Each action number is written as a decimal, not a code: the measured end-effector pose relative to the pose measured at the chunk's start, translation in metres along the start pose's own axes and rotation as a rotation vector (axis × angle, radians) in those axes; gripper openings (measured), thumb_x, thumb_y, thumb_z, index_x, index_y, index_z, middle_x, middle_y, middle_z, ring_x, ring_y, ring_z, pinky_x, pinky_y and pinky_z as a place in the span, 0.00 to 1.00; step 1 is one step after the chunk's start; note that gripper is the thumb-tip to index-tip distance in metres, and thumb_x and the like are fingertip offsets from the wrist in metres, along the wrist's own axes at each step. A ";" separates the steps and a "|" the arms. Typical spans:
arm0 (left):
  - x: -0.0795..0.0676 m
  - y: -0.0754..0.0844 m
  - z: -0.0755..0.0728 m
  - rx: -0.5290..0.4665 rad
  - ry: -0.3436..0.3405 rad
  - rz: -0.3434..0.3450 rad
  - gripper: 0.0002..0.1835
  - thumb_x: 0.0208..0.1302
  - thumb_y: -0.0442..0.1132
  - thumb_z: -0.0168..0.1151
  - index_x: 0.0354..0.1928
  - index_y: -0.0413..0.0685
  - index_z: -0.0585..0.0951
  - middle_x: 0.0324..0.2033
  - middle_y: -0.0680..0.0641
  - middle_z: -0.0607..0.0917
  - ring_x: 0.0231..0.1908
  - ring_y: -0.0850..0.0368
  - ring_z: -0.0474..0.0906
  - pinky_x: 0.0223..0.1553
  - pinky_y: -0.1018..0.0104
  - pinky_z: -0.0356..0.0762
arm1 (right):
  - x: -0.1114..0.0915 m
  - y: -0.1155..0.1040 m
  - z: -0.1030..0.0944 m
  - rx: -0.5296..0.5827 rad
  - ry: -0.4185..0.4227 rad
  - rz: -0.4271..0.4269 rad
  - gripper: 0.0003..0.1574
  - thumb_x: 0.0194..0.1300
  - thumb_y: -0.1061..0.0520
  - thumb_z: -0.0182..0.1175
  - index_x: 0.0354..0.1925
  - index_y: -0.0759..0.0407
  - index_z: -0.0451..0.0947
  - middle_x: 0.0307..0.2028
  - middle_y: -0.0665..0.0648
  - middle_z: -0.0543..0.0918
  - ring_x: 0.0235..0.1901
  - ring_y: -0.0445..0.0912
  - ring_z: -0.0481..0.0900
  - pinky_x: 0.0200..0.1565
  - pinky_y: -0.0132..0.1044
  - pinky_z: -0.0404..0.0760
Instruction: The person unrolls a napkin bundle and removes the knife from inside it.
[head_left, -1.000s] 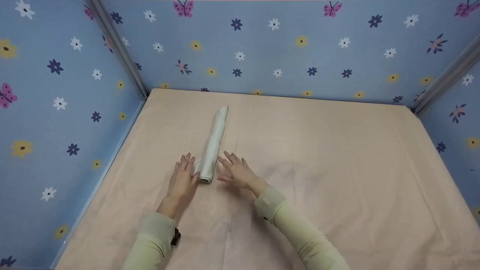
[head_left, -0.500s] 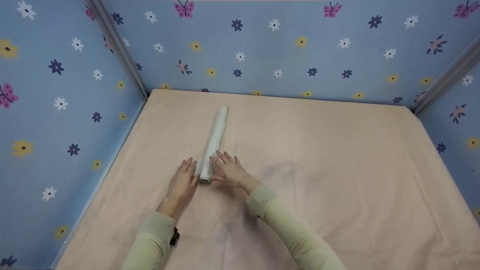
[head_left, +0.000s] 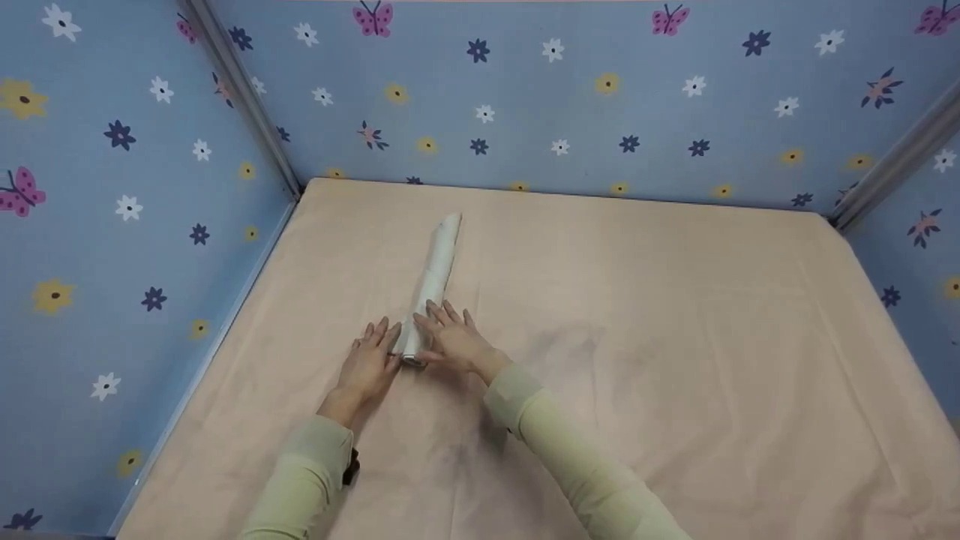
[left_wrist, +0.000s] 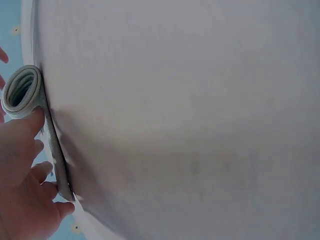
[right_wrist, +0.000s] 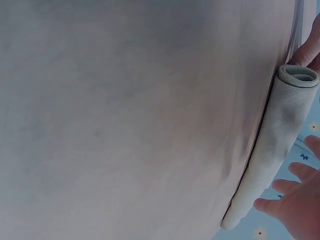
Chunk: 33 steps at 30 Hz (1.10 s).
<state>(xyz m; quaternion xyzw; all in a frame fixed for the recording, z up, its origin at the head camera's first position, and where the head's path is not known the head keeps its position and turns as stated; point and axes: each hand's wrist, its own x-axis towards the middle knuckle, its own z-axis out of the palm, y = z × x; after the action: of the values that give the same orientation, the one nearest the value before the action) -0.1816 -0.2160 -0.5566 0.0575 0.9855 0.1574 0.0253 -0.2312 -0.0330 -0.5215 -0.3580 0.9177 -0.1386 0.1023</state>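
Note:
A pale green-white rolled mat (head_left: pixel 435 277) lies lengthwise on the table, left of the middle. Its near end shows a hollow coil (left_wrist: pixel 22 92) in the left wrist view, with a short flat flap running out from under the roll on the left. My left hand (head_left: pixel 365 367) rests beside the roll at that flap, fingers extended and the thumb at the coil's near end. From the right, my right hand (head_left: pixel 459 341) touches the near part of the roll with spread, fairly straight fingers. The right wrist view shows the roll's full length (right_wrist: pixel 272 140).
A beige cloth with soft creases covers the table (head_left: pixel 675 337). Blue flowered panels (head_left: pixel 555 90) stand along the back and both sides, with grey posts (head_left: pixel 247 105) in the corners.
My right hand has moved left from just beside the roll onto its near part. The left hand stays by the flap with only a slight shift. The roll has hardly moved.

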 end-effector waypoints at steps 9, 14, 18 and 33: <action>0.003 0.000 0.003 -0.026 -0.041 -0.012 0.27 0.65 0.43 0.49 0.65 0.48 0.60 0.65 0.37 0.54 0.63 0.35 0.46 0.58 0.40 0.49 | 0.006 -0.004 0.006 -0.019 -0.016 -0.028 0.47 0.57 0.32 0.49 0.68 0.49 0.49 0.68 0.59 0.45 0.66 0.56 0.39 0.61 0.55 0.48; 0.003 0.000 0.002 -0.023 -0.067 -0.003 0.27 0.65 0.43 0.48 0.66 0.48 0.58 0.65 0.37 0.53 0.63 0.35 0.45 0.58 0.40 0.49 | 0.009 -0.008 0.010 -0.041 -0.013 -0.037 0.49 0.54 0.31 0.51 0.67 0.49 0.50 0.67 0.60 0.46 0.65 0.58 0.41 0.60 0.54 0.52; 0.001 -0.002 0.001 -0.011 -0.069 -0.005 0.28 0.65 0.42 0.48 0.66 0.48 0.58 0.65 0.37 0.53 0.63 0.35 0.44 0.58 0.40 0.49 | 0.012 -0.011 0.012 -0.039 -0.031 -0.037 0.50 0.54 0.30 0.51 0.67 0.49 0.50 0.67 0.61 0.44 0.65 0.60 0.40 0.61 0.53 0.52; 0.000 -0.002 0.001 -0.020 -0.069 -0.004 0.27 0.65 0.42 0.47 0.65 0.45 0.59 0.65 0.37 0.53 0.63 0.35 0.44 0.58 0.40 0.47 | 0.016 -0.015 0.013 -0.070 -0.047 -0.010 0.48 0.53 0.30 0.51 0.67 0.45 0.52 0.68 0.62 0.41 0.64 0.62 0.38 0.61 0.52 0.51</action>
<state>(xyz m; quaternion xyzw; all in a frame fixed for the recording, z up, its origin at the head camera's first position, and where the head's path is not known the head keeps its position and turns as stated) -0.1820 -0.2172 -0.5583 0.0606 0.9825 0.1653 0.0601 -0.2294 -0.0567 -0.5303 -0.3689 0.9176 -0.0984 0.1106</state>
